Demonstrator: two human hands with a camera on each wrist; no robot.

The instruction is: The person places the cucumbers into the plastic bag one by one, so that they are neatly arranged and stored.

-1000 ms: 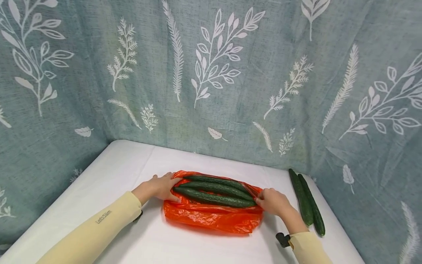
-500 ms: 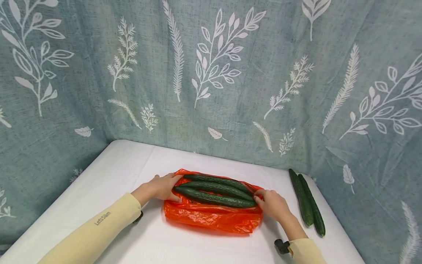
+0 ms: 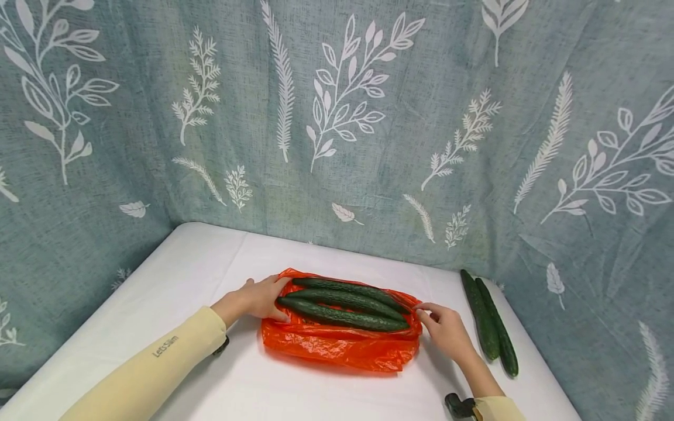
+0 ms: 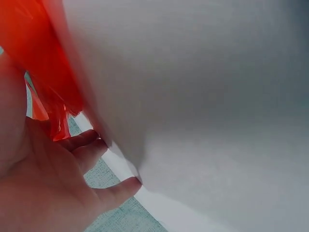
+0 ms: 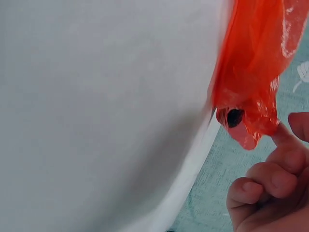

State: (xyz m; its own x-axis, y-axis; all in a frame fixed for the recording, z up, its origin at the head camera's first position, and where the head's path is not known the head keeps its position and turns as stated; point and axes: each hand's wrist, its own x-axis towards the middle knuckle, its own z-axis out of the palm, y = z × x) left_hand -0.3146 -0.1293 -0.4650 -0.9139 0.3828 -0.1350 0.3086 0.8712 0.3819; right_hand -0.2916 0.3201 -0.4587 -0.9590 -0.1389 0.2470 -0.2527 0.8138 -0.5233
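Note:
A red plastic bag (image 3: 342,351) lies on the white table with its mouth open upward. Three dark green cucumbers (image 3: 344,317) lie side by side in the mouth, ends pointing left and right. My left hand (image 3: 260,299) spans the bag's left end, index finger at the far rim and thumb on the near side. In the left wrist view, other left fingers (image 4: 118,193) reach straight down to the table beside the bag. At the bag's right end, my right hand (image 3: 447,330) pinches the rim between index finger and thumb; its other fingers (image 5: 263,186) are curled.
Two more cucumbers (image 3: 481,318) lie together near the right edge of the white table (image 3: 237,386). A blue-green curtain (image 3: 253,117) with white leaf prints encloses the back and both sides.
My right hand has shifted from the cucumbers' right ends outward to the bag's right rim, slightly toward the right. The left hand and the cucumbers look nearly the same.

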